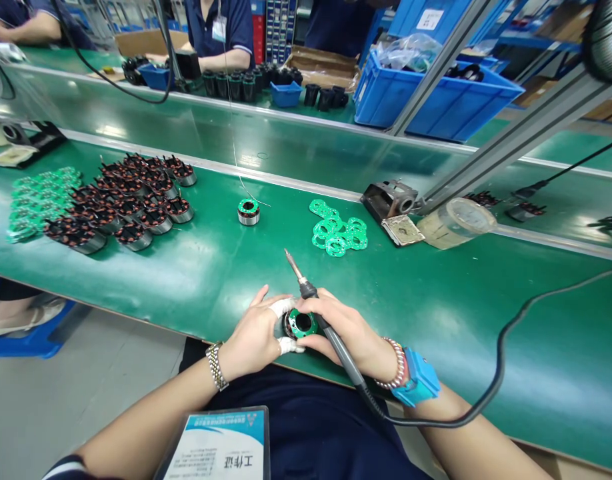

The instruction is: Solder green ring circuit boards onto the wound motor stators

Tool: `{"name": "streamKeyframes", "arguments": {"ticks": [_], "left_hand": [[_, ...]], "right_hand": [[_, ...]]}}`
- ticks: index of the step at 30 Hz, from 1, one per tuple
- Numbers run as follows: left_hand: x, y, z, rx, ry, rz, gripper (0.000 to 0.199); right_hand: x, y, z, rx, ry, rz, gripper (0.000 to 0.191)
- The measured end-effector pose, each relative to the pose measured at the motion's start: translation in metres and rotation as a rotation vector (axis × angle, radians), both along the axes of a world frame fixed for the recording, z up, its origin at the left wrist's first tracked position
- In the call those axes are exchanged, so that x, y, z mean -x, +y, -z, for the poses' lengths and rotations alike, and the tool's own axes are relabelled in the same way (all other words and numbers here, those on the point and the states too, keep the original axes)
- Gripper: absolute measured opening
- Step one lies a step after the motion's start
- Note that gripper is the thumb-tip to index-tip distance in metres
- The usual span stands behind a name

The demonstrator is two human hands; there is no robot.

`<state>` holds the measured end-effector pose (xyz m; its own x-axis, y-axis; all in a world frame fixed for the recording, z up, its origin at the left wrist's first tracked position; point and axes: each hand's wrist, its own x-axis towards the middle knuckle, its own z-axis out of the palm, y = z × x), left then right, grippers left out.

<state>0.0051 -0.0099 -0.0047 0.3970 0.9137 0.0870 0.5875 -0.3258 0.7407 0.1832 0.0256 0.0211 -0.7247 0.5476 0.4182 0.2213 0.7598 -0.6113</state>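
Close to the table's front edge, my left hand (252, 337), with white coverings on thumb and a finger, is closed around a motor stator. A green ring-shaped circuit board (312, 328) lies on top of that stator. My right hand (351, 333) grips a soldering iron (343, 353), its tip pointing up and away from the stator. The thumb and a fingertip of the same hand touch the board's rim. Farther back stands another stator (249, 213) with a green board on it, beneath a thin strand of solder wire (236, 157).
Several bare stators (131, 200) crowd the left side beside stacked green boards (41, 200). Loose ring boards (336, 230) lie right of centre. Behind them are a soldering iron stand (390, 200) and a round tub (456, 223). The iron's cable (501, 360) crosses the right side. Co-workers sit opposite.
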Motion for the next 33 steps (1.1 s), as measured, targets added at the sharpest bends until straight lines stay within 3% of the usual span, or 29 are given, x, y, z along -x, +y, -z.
{"name": "streamKeyframes", "arguments": {"ticks": [9,12,15,18,21,33], "left_hand": [[-0.001,0.000,0.000,-0.022,0.021,-0.002,0.047],[0.000,-0.001,-0.002,-0.033,0.014,-0.005,0.066],[0.001,-0.004,-0.002,-0.046,-0.016,-0.028,0.087],[0.000,-0.006,-0.001,-0.090,-0.062,-0.068,0.063],[-0.003,-0.008,0.003,-0.149,-0.108,-0.127,0.044],[0.000,-0.008,0.006,-0.134,-0.115,-0.117,0.042]], "right_hand": [[-0.001,0.000,0.002,0.036,-0.006,0.008,0.033],[-0.006,-0.003,0.000,0.040,0.015,0.043,0.038],[-0.016,-0.013,0.001,0.029,0.082,0.219,0.031],[-0.024,-0.029,0.005,0.031,0.110,0.401,0.026],[-0.026,-0.045,0.010,0.063,0.088,0.432,0.024],[-0.015,-0.055,0.019,0.129,0.031,0.428,0.025]]}}
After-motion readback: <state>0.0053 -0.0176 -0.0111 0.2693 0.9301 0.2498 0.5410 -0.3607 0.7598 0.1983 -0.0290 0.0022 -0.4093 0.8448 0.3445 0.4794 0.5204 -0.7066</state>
